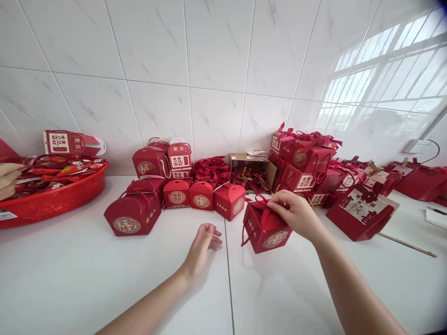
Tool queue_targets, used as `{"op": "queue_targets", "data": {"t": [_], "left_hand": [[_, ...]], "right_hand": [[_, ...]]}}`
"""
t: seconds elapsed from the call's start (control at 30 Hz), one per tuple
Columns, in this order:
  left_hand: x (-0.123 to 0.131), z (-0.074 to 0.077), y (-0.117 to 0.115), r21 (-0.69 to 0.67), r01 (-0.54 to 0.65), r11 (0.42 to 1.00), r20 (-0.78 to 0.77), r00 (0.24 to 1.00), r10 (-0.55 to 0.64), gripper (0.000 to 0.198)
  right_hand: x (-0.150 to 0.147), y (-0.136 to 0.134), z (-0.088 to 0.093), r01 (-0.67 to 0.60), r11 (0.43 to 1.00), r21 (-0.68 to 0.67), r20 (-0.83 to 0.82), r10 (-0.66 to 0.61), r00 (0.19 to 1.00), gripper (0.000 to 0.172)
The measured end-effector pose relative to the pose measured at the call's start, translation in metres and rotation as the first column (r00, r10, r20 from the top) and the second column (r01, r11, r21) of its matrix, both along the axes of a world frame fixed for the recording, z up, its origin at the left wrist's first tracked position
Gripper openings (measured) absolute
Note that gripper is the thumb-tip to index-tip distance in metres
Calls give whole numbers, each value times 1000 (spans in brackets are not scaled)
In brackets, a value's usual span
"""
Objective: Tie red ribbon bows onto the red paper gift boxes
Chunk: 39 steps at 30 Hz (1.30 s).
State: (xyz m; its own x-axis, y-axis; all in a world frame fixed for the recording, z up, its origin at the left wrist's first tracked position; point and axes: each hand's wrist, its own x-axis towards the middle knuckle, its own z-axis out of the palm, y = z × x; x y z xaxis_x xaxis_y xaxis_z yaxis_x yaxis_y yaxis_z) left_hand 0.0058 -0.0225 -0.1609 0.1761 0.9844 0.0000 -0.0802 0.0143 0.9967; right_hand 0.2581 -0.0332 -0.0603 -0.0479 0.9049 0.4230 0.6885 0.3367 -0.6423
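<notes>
A red gift box (267,232) with a round gold emblem, a cord and a ribbon on top hangs tilted from my right hand (291,211). The fingers of that hand pinch the box at its top, by the ribbon. My left hand (204,244) is apart from the box, low over the white table, its fingers loosely curled and separated with nothing in them. Just beyond it stand small red boxes, one with a round emblem (201,195) and one turned at an angle (229,200). A larger red box (134,209) sits to the left.
A red basket (94,184) of wrapped packets stands at the far left. Along the tiled wall lie a heap of red ribbons (211,170), an open cardboard box (274,172) and stacked ribboned boxes (303,156). A red bag (361,211) and a thin stick (407,244) are on the right.
</notes>
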Motion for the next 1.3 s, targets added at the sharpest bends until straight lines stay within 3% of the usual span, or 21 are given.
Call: {"op": "queue_targets", "data": {"t": [0.23,0.43,0.53,0.6,0.7,0.77,0.87,0.97,1.03,1.1,1.17,1.23,1.3], "left_hand": [[0,-2,1,8,-7,1000,-25,1000,7,35],[0,1,0,5,26,1000,-51,998,-25,29],[0,1,0,0,24,1000,-43,999,-24,29],[1,0,0,-7,26,1000,-45,999,-26,30],[1,0,0,-20,14,1000,-59,998,-15,30],[-1,1,2,-16,-18,1000,-65,998,17,30],[-8,-1,9,-16,-127,992,-103,987,124,31],[-18,-5,22,-8,-261,965,-109,960,259,33],[-22,-8,31,3,-294,956,-55,954,294,36],[-24,-8,36,32,-259,965,24,966,258,41],[-23,-6,36,74,-160,984,101,983,152,47],[-22,-3,31,104,-4,995,135,991,-10,55],[-20,-1,25,118,168,979,133,974,-183,71]], "right_hand": [[27,39,3,155,980,126,114,-170,979,19],[49,89,-8,209,959,189,182,-244,953,19],[45,108,-14,359,900,247,142,-400,905,22],[30,114,-16,375,879,296,78,-413,907,26],[-11,117,-23,136,948,287,64,-160,985,36],[-41,116,-29,-8,988,154,111,-9,994,53],[-67,110,-35,-42,992,-118,211,66,975,77],[-63,101,-29,-149,939,-309,213,222,952,85],[-51,96,-20,-360,860,-363,107,422,900,88],[-40,98,-14,-522,781,-343,-38,544,838,77],[-37,107,-17,-455,841,-292,-99,447,889,52],[-42,122,-30,-219,944,-249,-58,211,976,36],[-50,137,-51,-47,973,-224,7,49,999,24]]}}
